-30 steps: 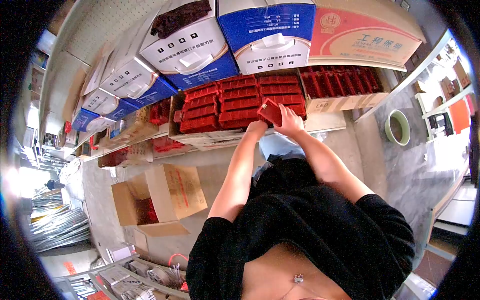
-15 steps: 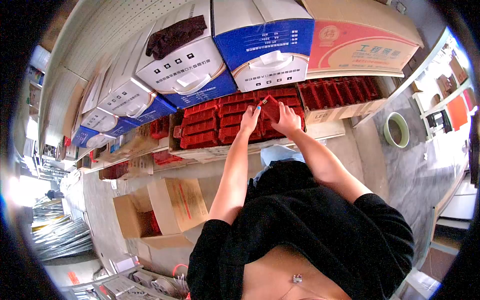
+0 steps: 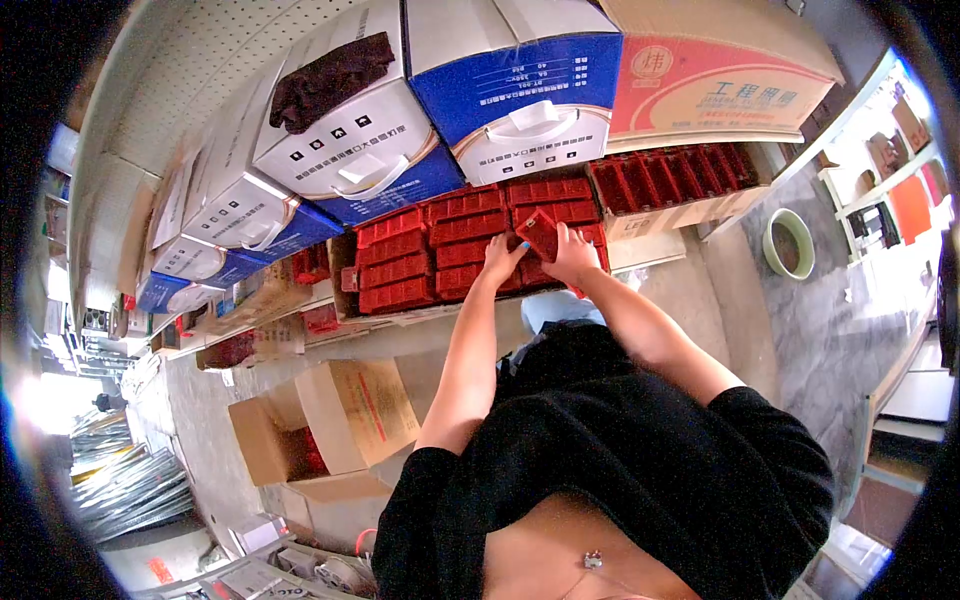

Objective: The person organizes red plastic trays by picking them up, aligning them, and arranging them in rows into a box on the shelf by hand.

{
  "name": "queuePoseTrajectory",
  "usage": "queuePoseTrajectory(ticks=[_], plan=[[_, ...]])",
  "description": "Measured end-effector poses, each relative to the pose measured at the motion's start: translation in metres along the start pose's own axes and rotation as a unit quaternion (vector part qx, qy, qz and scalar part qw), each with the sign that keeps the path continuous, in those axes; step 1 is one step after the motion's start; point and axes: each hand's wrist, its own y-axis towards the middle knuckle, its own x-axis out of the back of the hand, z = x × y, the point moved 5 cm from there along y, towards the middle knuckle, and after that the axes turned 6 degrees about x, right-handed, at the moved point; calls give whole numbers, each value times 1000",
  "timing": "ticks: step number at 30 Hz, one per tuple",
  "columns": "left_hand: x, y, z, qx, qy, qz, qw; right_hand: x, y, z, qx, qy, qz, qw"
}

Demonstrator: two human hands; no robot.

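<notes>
A small flat red box (image 3: 540, 232) is tilted above an open carton (image 3: 345, 290) packed with rows of red plastic-looking packs (image 3: 395, 262). My right hand (image 3: 575, 258) grips its right side, with the fingers wrapped over the edge. From the other side, my left hand (image 3: 503, 262) meets the box's lower left edge, its blue-nailed thumb against it. The other left fingers are bent and partly hidden. More red packs lie directly below both hands.
Blue-and-white cartons (image 3: 510, 100) and a red-and-tan carton (image 3: 715, 95) stand above. Another carton of red packs (image 3: 680, 185) is at right. An open cardboard box (image 3: 345, 420) and a green tub (image 3: 788, 245) are on the floor. A dark cloth (image 3: 330, 82) lies on a carton.
Both hands and the red box sit slightly lower in the view, and the box's tilt has changed a little. The view itself has shifted slightly.
</notes>
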Motion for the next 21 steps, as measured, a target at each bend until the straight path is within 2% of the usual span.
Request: queuePoseTrajectory(ticks=[1, 4, 8, 10, 11, 14, 15, 18, 21], plan=[[-3, -1, 2, 7, -23, 25, 999, -3, -4, -3, 1, 2, 2, 1000], [-5, -6, 6, 20, -16, -5, 1000, -7, -11, -5, 12, 9, -18, 1000], [-13, -4, 25, 89, -95, -24, 991, 5, -13, 2, -3, 3, 21, 1000], [-5, -8, 14, 76, -154, -16, 985, 10, -17, 1, -2, -20, 40, 999], [0, -10, 8, 69, -183, -11, 981, 3, -15, -4, 44, -77, -29, 996], [-13, 2, 19, -5, -47, -39, 998, 6, -13, -9, 16, 47, -21, 999], [-14, 2, 18, -30, -18, -17, 999, 2, -10, -14, 35, 58, -68, 995], [0, -21, -6, -33, 70, -8, 997, 0, -5, -20, 37, 79, -107, 990], [5, -31, -18, -64, 163, -3, 985, 3, -6, -21, 19, 72, -83, 994]])
